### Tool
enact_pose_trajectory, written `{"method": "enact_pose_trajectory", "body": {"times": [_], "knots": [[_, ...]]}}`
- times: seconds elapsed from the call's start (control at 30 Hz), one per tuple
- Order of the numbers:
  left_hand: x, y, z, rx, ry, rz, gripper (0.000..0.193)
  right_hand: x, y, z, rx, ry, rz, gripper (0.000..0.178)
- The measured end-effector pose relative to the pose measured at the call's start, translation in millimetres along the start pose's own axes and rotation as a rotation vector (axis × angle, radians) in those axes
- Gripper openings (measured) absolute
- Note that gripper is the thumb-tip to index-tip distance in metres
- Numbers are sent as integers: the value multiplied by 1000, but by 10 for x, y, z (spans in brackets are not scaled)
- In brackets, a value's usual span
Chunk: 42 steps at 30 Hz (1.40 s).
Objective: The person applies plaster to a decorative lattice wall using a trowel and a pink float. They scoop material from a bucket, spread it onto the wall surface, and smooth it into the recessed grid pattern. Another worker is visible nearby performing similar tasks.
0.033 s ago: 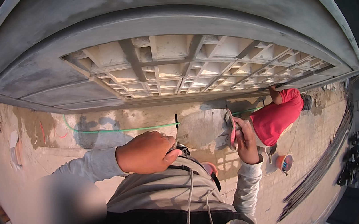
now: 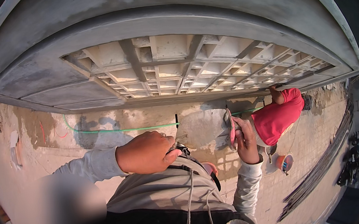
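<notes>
A flat grey mortar-smeared steel trowel blade (image 2: 202,129) lies between the two hands, its broad face turned up toward the camera. The left hand (image 2: 146,152) is closed in a fist around the trowel's handle, which the knuckles hide, just at the blade's left end. The right hand (image 2: 245,139) grips a pink-edged plastering float (image 2: 231,126) that stands on edge, touching the blade's right end. Beyond both hands runs a grey plastered wall face with a recessed grid of pale concrete coffers (image 2: 191,65). Below the hands, well apart, a thin green hose (image 2: 114,130) crosses the sandy ground. Just past the right hand, a person in a red shirt (image 2: 278,115) works against the same wall, with an orange bucket (image 2: 284,163) near them and a bundle of dark steel rods (image 2: 325,165) farther out.
</notes>
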<state>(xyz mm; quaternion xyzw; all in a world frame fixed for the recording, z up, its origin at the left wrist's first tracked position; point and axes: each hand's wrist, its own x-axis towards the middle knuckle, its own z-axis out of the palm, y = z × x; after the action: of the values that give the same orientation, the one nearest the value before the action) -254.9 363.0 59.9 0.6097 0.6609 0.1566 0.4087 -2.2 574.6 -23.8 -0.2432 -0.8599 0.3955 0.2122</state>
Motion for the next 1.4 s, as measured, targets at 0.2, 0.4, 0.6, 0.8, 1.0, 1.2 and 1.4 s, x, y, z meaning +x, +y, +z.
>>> {"method": "enact_pose_trajectory", "body": {"times": [0.2,0.4,0.6,0.8,1.0,1.2,1.4], "knots": [[-43,5,35,34,27,18,39,73,-61,-84,-71,-57,55,36],[-61,-33,44,2,52,109,31,136,31,-120,-514,-28,-43,41],[19,-125,56,-209,236,147,20,-195,484,153,449,233,351,38],[135,-477,399,-383,484,-27,21,-490,-251,156,1640,176,861,45],[307,-733,594,-475,462,29,19,-435,-370,277,1769,80,849,44],[372,-697,620,-569,442,-7,17,-362,-375,438,1799,160,1022,51],[445,-830,734,-574,448,44,15,-339,-389,457,1923,160,939,43]]}}
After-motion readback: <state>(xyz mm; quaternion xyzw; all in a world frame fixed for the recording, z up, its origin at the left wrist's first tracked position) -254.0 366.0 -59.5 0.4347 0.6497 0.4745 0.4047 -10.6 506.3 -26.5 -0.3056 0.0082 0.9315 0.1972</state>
